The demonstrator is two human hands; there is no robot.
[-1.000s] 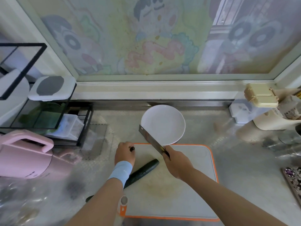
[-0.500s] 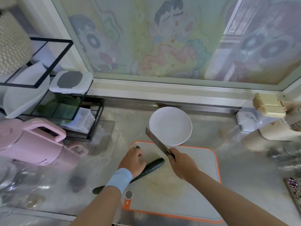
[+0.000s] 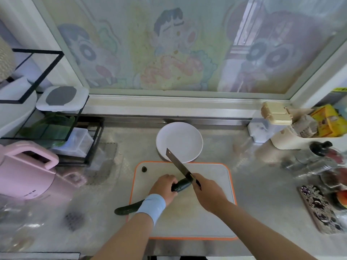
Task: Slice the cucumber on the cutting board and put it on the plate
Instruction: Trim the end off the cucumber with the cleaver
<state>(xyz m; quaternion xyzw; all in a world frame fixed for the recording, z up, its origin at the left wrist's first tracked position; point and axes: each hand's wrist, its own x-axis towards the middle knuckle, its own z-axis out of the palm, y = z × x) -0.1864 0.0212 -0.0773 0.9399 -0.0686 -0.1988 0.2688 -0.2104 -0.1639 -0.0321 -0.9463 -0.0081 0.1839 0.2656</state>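
Cucumber (image 3: 180, 185) is found on the cutting board (image 3: 212, 218), its long axis running from near left, where one end overhangs the board's edge, to far right. It is gripped near the far end by the left hand (image 3: 165, 188), fingers curled round it. The knife (image 3: 177, 163) is held in the right hand (image 3: 208, 192), fingers closed on the handle, blade heel at the cucumber's free end; contact cannot be confirmed. The plate (image 3: 179, 141) lies just beyond the board and bears no slices. The board rests on a metal tabletop (image 3: 262, 184) below a window.
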